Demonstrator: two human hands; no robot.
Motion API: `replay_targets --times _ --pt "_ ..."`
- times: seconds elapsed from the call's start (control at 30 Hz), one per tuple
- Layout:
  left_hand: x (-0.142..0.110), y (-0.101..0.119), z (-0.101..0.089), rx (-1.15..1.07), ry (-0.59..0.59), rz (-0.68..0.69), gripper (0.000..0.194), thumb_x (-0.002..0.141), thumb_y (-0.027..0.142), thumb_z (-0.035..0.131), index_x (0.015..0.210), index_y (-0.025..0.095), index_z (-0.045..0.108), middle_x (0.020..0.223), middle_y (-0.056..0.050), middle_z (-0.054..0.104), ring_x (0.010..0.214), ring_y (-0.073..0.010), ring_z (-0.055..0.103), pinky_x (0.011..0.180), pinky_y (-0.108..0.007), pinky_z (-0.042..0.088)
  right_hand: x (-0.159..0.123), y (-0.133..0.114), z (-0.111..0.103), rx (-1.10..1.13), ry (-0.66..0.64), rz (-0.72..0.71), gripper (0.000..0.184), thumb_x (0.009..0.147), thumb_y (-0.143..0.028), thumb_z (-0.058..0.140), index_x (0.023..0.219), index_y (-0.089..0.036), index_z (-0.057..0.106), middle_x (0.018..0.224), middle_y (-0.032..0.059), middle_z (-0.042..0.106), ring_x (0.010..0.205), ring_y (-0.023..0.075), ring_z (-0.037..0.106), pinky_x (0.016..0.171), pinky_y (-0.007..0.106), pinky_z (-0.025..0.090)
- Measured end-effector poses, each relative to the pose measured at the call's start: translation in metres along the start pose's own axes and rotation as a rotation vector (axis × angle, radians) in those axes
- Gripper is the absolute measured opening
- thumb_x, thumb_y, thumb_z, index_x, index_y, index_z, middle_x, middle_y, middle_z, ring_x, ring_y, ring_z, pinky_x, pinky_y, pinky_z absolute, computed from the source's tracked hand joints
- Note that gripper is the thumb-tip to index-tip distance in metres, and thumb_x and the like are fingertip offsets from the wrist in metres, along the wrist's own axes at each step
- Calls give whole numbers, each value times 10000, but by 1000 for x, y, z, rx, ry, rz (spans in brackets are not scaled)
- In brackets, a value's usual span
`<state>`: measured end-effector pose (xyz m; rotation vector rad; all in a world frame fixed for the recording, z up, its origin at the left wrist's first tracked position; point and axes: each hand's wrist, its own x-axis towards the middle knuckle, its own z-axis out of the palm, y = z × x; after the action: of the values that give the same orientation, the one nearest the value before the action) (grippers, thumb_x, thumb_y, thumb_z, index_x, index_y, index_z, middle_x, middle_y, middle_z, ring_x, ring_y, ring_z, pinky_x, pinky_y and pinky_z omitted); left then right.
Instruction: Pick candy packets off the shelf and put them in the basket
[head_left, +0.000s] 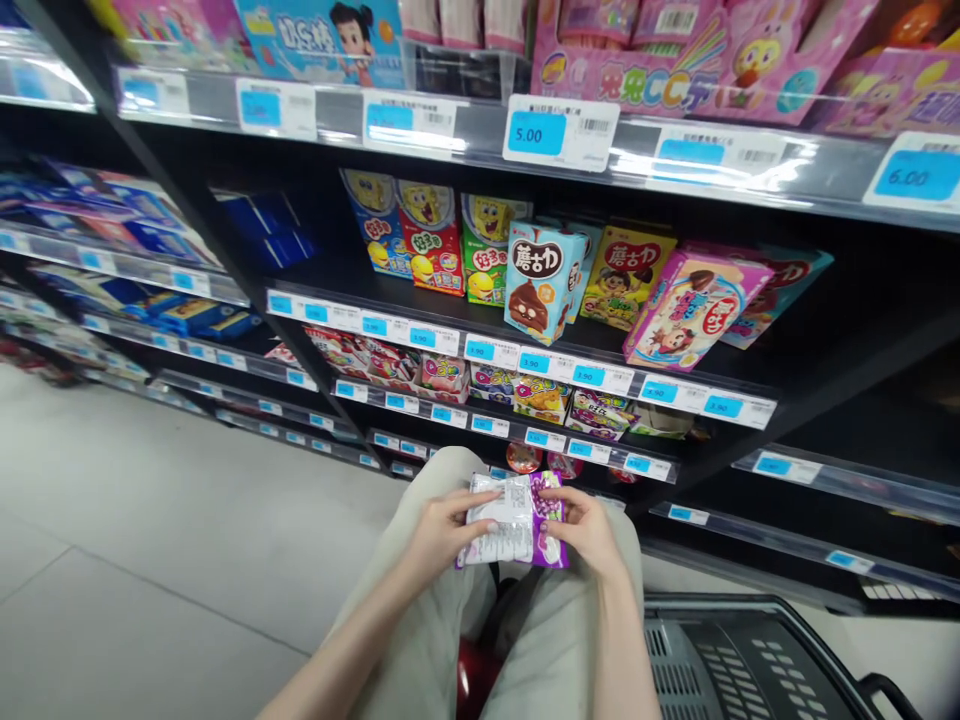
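A white and purple candy bag [510, 520] with grape pictures lies across my knees, its printed back facing up. My left hand [448, 528] grips its left end, fingers over the top. On the purple right end, my right hand [585, 527] has its thumb and fingers closed on the edge. Both hands hold the bag level between them just in front of the lowest shelves.
Shelves ahead carry snack boxes, among them a light blue box [536, 280] and a pink box [694, 308] leaning at the edge. Several candy bags [540, 398] sit one shelf below. A dark shopping basket [750, 655] stands on the floor at my right.
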<state>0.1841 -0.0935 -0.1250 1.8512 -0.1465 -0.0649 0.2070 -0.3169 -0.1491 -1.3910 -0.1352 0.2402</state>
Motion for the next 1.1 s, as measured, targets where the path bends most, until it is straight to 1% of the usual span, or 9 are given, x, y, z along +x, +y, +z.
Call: replay_targets --times 0.13,0.27,0.37,0.5,0.57,0.63,0.77,0.93,1.1 --pt "-1 1 -7 149 -44 39 371 688 377 669 999 174 677 832 -55 662 661 -146 553 589 -206 414 0 -3 2 -94 17 13 287 531 -217 754 807 -184 682 817 56 647 728 177 568 643 283 453" --pt "-1 1 -7 175 -21 26 319 727 371 628 973 176 688 856 -53 669 642 -133 549 587 -198 408 0 -7 6 -32 -96 29 415 510 -209 764 895 -188 613 876 49 615 776 184 560 671 288 447" --pt "-1 0 -5 206 -9 21 306 730 371 622 944 167 698 817 -47 669 568 -106 502 546 -192 387 0 -8 10 -66 -169 -21 445 532 -197 750 927 -197 545 915 33 565 827 176 530 719 277 425" --pt "1 -1 -5 216 1 -50 370 706 395 634 967 137 689 649 -22 627 478 -80 408 477 -191 341 1 -6 12 -199 -152 -93 358 592 -181 697 917 -188 547 923 33 545 875 180 502 785 280 389" --pt "3 1 -6 154 -25 -111 415 678 382 657 998 119 675 688 -34 634 529 -100 460 497 -194 365 2 -5 13 -234 -127 -95 315 621 -173 668 915 -189 554 924 29 556 878 178 508 792 278 386" --pt "5 5 -8 -2 -87 -158 477 649 349 677 1054 99 643 847 -68 649 667 -146 540 572 -206 420 4 -4 13 -256 -93 -89 287 637 -180 655 909 -192 566 916 24 573 863 176 523 779 275 395" --pt "7 9 -11 -267 -199 -197 557 645 310 672 1142 77 575 1035 -108 611 843 -192 573 708 -246 465 4 -4 15 -319 -22 -86 206 666 -241 645 863 -184 628 897 48 624 835 198 557 759 304 418" --pt "4 4 -13 -130 -149 -149 489 669 325 653 1107 111 610 939 -78 647 797 -200 590 665 -241 473 4 -7 16 -430 48 -70 114 709 -276 602 724 -196 682 745 40 653 728 192 574 693 307 424" --pt "3 4 -15 90 -227 -63 344 733 352 597 1019 173 666 967 -54 657 854 -217 601 723 -244 461 3 -6 12 -424 59 -64 88 687 -251 607 676 -184 662 704 34 651 684 186 574 662 299 426"
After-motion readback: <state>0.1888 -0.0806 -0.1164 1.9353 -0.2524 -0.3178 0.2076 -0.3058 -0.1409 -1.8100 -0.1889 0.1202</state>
